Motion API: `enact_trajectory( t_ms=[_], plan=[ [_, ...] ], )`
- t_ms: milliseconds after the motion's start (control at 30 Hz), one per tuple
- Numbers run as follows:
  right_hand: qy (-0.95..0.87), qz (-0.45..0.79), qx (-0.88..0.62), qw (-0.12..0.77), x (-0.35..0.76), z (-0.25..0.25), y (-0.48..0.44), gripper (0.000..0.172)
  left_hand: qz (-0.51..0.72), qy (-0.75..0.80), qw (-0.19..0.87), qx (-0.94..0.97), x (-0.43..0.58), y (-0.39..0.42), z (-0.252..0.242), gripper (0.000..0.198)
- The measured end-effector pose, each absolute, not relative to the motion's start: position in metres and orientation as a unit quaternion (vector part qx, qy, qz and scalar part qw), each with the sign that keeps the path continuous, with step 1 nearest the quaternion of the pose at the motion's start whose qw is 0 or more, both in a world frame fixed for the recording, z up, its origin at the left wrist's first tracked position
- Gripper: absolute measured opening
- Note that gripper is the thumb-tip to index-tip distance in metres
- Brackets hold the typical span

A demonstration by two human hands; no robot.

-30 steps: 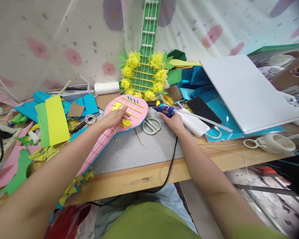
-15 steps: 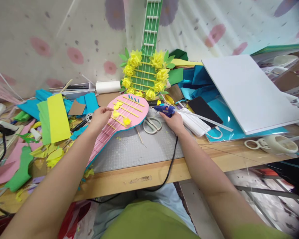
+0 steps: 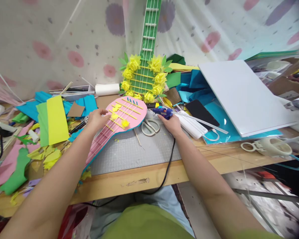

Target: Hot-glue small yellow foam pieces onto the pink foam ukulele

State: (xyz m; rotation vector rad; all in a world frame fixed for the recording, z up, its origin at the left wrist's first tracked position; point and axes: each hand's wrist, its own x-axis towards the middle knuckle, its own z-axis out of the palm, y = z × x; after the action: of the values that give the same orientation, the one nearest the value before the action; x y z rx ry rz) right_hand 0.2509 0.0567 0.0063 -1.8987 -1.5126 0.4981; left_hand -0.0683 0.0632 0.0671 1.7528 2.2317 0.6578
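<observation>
Step in hand, as I judge it: gluing yellow paper pieces (image 3: 125,123) onto the pink guitar (image 3: 119,118), which lies aslant on the worktop (image 3: 137,182). My left hand (image 3: 97,120) is bent at its left edge; I cannot tell whether it grips anything. My right hand (image 3: 171,124) holds the blue glue gun (image 3: 165,113). Next move calls for precise placement. Condition: yellow bars, pale strings, blue edging.
</observation>
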Motion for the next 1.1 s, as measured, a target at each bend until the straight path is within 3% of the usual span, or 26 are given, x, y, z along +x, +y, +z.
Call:
enact_trajectory(
  t_ms=[200,367,1100],
  plan=[
    [-0.575,0.188,-0.728,0.322,0.252,0.007,0.057,0.046,0.157,0.773,0.115,0.604,-0.058,0.071,0.059,0.026],
    [-0.573,0.193,-0.727,0.324,0.251,0.005,0.058,0.046,0.177,0.779,0.141,0.584,-0.061,0.071,0.054,0.019],
    [-0.576,0.192,-0.718,0.34,0.252,0.006,0.058,0.044,0.211,0.787,0.114,0.569,-0.063,0.066,0.058,0.027]
  ],
)
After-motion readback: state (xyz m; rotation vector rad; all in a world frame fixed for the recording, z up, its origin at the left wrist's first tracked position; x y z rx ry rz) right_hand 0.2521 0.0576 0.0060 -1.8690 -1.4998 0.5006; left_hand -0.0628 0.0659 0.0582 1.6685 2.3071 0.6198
